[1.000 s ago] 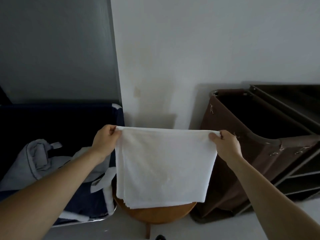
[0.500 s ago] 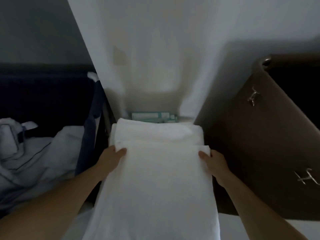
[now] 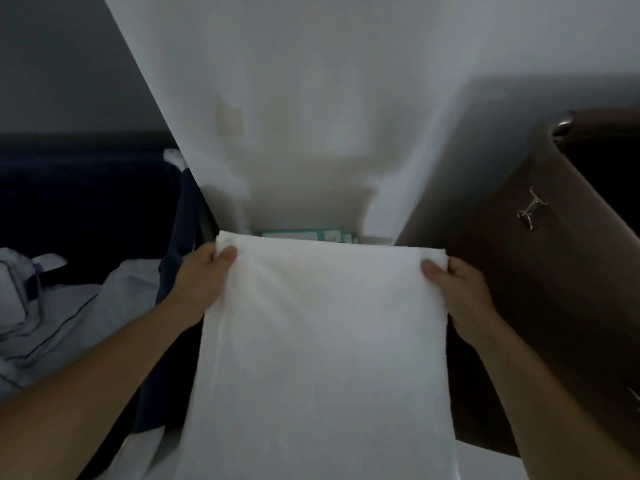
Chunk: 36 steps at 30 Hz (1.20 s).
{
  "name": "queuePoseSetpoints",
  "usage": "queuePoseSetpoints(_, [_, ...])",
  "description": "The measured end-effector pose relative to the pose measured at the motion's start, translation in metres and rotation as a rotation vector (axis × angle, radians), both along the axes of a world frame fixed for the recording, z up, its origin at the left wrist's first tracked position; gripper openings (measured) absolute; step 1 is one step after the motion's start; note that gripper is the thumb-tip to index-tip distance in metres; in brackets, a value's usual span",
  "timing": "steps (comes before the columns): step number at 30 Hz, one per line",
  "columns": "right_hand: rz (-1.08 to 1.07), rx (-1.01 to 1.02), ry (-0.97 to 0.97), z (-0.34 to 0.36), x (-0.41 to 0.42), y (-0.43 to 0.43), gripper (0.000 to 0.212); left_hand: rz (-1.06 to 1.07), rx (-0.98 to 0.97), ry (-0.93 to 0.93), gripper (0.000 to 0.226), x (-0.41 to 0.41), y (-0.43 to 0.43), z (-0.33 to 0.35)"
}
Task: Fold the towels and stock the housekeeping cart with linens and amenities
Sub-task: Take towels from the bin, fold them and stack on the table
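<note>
Each hand pinches a far corner of a folded white towel (image 3: 322, 341). The left hand (image 3: 201, 282) has its thumb on top of the cloth and its fingers tucked beneath the left corner. The right hand (image 3: 460, 292) does the same at the right corner. Both grips are narrow and closed on the towel's far edge.

The towel stretches flat from that edge back towards the person, and its near end runs out of the bottom of the view. Whatever carries it is hidden under the cloth.

The task looks to be at an early stage. This towel seems partly folded, with at least one more fold likely, and it has not yet gone onto the cart. No stocked shelves are in view.

Just beyond the far edge, some teal packets (image 3: 308, 235) lie against the foot of a white wall (image 3: 311, 81). To the left is a dark blue laundry hamper (image 3: 86, 188), with pale crumpled linen (image 3: 69, 323) trimmed in dark piping piled in it.

Close on the right stands the brown fabric bag (image 3: 519, 289) of a cart, with a metal binder clip (image 3: 531, 209) fixed to its side. The hamper and bag sit close on either side of the towel, leaving both elbows little room.
</note>
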State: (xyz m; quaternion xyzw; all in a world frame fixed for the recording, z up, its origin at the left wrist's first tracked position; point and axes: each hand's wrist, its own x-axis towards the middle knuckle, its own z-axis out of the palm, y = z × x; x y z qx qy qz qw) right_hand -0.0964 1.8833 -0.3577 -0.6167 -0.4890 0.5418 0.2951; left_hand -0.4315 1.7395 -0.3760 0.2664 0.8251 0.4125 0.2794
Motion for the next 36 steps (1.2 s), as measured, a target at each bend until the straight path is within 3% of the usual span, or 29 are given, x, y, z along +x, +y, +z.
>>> queuePoseSetpoints(2, [0.029,-0.024,-0.074,-0.015,-0.014,0.01,0.011,-0.06,-0.134,-0.013,0.027,-0.003,0.01,-0.016])
queuePoseSetpoints(5, [0.068,-0.102,-0.252,-0.052,-0.02,0.004,0.025,-0.153,-0.296,-0.012,0.056,0.004,0.005,-0.049])
queuePoseSetpoints(8, [0.021,-0.078,-0.395,-0.075,-0.009,-0.006,0.036,-0.108,-0.243,-0.033,0.066,0.007,-0.002,-0.064])
queuePoseSetpoints(11, [0.035,-0.028,-0.401,-0.077,-0.003,-0.016,0.042,-0.04,-0.127,-0.016,0.067,0.012,-0.016,-0.065])
queuePoseSetpoints(15, [0.126,0.034,-0.44,-0.072,-0.001,-0.039,0.068,-0.155,-0.249,0.487,0.088,0.033,-0.055,-0.067])
queuePoseSetpoints(17, [0.195,0.047,-0.516,-0.07,0.001,-0.057,0.082,-0.389,-0.31,0.662,0.089,0.048,-0.076,-0.071])
queuePoseSetpoints(19, [0.267,0.05,-0.59,-0.069,0.004,-0.078,0.089,-0.638,-0.347,0.703,0.082,0.065,-0.096,-0.079])
queuePoseSetpoints(23, [0.376,0.061,-0.696,-0.065,0.02,-0.127,0.09,-0.845,-0.425,0.643,0.072,0.085,-0.143,-0.098])
queuePoseSetpoints(28, [0.36,0.0,-0.872,-0.065,0.043,-0.189,0.084,-0.762,-0.516,0.589,0.073,0.081,-0.194,-0.098])
queuePoseSetpoints(31, [0.259,-0.031,-0.898,-0.065,0.051,-0.215,0.083,-0.629,-0.494,0.432,0.08,0.083,-0.216,-0.09])
queuePoseSetpoints(34, [0.183,-0.026,-0.895,-0.065,0.061,-0.231,0.084,-0.308,-0.391,0.152,0.087,0.094,-0.225,-0.082])
queuePoseSetpoints(36, [0.158,-0.081,-0.863,-0.064,0.068,-0.234,0.081,-0.142,-0.37,-0.015,0.079,0.1,-0.227,-0.078])
